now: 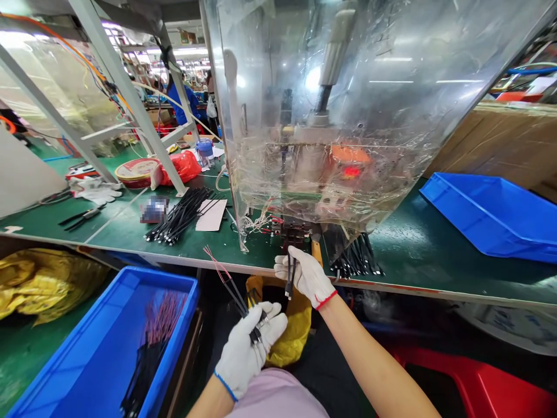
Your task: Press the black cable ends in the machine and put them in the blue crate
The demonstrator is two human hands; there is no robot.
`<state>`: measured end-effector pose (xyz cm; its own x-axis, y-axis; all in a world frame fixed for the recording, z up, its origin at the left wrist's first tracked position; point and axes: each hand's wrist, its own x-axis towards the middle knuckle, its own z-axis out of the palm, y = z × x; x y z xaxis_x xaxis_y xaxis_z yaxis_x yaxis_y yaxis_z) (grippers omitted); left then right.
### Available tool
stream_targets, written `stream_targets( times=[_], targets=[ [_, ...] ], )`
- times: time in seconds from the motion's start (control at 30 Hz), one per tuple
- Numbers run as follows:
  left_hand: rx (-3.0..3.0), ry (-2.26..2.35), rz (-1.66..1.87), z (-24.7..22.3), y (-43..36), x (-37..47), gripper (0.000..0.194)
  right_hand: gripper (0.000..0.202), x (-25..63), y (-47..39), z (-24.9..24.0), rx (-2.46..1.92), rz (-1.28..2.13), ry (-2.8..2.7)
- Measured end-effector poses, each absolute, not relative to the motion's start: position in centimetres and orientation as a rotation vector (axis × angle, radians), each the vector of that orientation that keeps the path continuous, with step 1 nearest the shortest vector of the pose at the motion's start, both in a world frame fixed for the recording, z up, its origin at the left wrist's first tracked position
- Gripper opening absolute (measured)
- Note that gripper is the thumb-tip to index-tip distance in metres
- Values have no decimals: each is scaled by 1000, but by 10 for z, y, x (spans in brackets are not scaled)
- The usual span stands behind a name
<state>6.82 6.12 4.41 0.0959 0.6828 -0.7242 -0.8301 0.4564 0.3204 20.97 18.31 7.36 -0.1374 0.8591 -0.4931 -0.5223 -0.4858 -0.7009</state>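
In a white glove with a blue cuff, my left hand (250, 337) is closed around a few black cables (235, 294) whose thin red wire ends point up and away. My right hand (307, 273), gloved in white with a red cuff, pinches another black cable (290, 278) with its connector hanging down. That hand is at the table edge, just in front of a small dark metal fixture (296, 229) under the machine. To its right, a bundle of black cables (359, 258) lies with the connectors toward me.
Clear plastic sheeting (278, 174) hangs around the press. On the left, a blue bin (174, 278) holds more cables. Another cable pile (180, 215), a white card (211, 215) and pliers (85, 216) lie on the green table (117, 217). A blue tray (491, 215) stands right.
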Motion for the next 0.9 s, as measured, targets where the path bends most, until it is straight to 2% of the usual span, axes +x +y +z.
stream_targets(
  times=[0.47,0.6,0.67,0.8,0.9],
  targets=[
    [-59,949,1049,39,55,59,13,42,204,186,75,-1158,1760,-430],
    [123,856,928,34,47,47,20,36,213,179,77,-1067,1825,-503],
    [246,893,864,31,42,38,26,36,224,165,67,-989,1951,-563],
    [640,1068,563,23,38,17,30,60,237,123,21,-939,2368,-619],
    [899,1251,322,15,36,10,25,59,225,105,-17,-948,2301,-420]
  ],
)
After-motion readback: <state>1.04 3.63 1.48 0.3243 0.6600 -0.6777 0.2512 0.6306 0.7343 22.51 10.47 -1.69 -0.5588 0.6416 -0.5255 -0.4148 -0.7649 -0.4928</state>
